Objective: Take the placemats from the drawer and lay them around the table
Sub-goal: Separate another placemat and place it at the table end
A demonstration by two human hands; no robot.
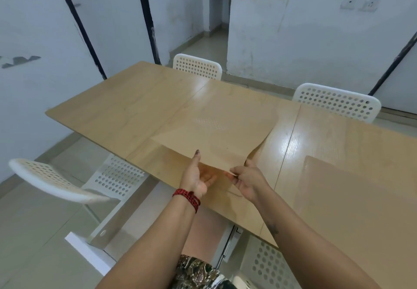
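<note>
A thin tan placemat (pixel 216 135) hangs over the middle of the wooden table (pixel 126 110), its near corner lifted and its far part close to the tabletop. My left hand (pixel 198 178) grips the near edge, thumb on top and fingers underneath. My right hand (pixel 248 180) pinches the same near corner from the right. A second placemat (pixel 352 194), the same tan colour, lies flat on the table at the right. No drawer is in view.
White perforated chairs stand around the table: two at the far side (pixel 198 66) (pixel 336 101), one at the near left (pixel 67 182), and one partly seen below me (pixel 266 264). White walls close in on the left and behind.
</note>
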